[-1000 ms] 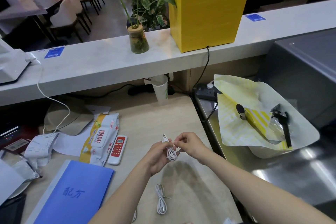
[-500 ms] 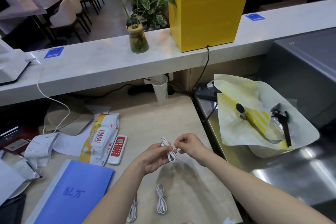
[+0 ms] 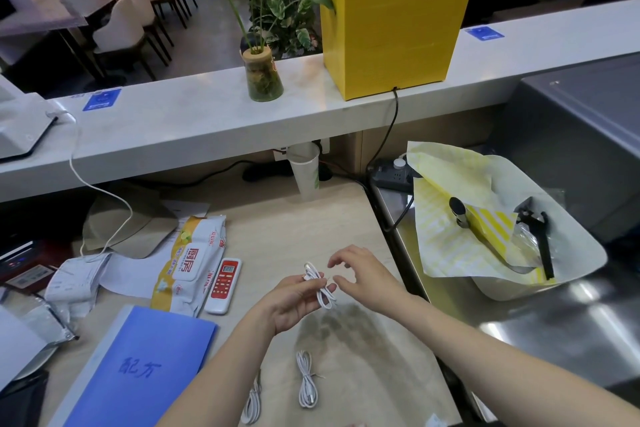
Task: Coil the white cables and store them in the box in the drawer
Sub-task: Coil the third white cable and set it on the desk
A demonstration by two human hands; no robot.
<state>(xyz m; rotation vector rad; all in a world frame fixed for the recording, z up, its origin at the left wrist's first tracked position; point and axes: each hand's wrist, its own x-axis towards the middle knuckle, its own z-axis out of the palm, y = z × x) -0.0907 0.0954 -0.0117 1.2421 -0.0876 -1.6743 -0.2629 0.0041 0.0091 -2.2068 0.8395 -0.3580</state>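
Head view: left hand pinches coiled cable; right hand hovers, fingers spread.

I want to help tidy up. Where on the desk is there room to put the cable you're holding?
Bare desk lies between the wipes pack and the paper cup. Another patch sits right of the coiled cable. The left side is crowded: blue folder, remote, papers.
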